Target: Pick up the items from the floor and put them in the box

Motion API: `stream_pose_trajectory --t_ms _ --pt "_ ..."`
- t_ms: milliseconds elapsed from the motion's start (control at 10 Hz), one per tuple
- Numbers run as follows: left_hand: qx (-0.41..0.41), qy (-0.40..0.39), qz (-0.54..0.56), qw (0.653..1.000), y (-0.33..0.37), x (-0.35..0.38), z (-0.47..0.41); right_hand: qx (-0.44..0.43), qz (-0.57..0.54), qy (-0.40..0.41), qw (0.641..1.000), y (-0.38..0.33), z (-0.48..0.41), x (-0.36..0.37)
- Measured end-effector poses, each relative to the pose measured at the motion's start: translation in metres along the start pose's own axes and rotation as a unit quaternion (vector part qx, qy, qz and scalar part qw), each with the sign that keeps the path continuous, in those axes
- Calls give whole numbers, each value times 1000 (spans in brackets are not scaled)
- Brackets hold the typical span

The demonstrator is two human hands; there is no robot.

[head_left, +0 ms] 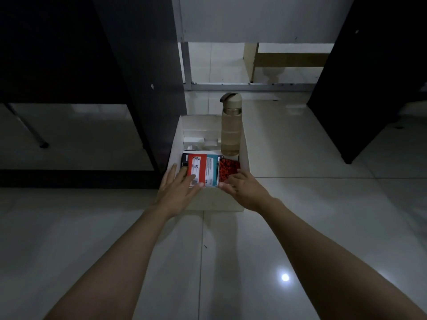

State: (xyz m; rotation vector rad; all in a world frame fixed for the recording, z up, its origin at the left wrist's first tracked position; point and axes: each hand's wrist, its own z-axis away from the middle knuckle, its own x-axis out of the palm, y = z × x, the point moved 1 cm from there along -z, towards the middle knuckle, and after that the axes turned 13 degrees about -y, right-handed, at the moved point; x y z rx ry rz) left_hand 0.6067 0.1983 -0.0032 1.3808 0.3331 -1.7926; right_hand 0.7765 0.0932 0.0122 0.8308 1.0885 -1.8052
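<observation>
- Glossy pale floor tiles (300, 227) fill the dim room and mirror one ceiling light; no loose items show on the visible floor, though parts of it lie in shadow.
- Open white cardboard box (208, 199) rests on the floor beside a dark panel of furniture (143, 88); a second dark panel (369, 77) stands well apart on the right, and a white-framed unit (254, 19) closes the background.
- Box contents: a tall translucent beige water bottle with flip cap (231, 128) upright at the far right; a red-and-white printed packet (197, 166) over a teal-edged white packet (212, 169) and a black item (184, 162); a red-and-black speckled pouch (228, 169) at the near right.
- Left hand (178, 188): fingers spread flat, pressing the red-and-white packet, not closed around it.
- Right hand (242, 188): loosely open, fingertips touching the speckled pouch.
- Judged progress: collection appears nearly complete; what remains seems to be settling the packets.
</observation>
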Motion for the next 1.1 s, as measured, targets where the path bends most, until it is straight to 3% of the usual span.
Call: stream_pose_trajectory --t_ms 200,400,700,900,1100 --pt "10 52 -11 999 -2 5 -6 -11 40 10 999 2 -4 0" --pt "5 48 -7 999 -3 3 -11 -40 116 25 992 8 -12 5" --pt "0 63 -2 998 -2 0 -19 -4 64 32 997 1 -11 -3" --pt "-39 -27 34 998 5 -7 -10 43 34 5 998 0 -11 5" --pt "-10 -30 122 992 17 -20 19 56 1 6 998 -12 22 -21"
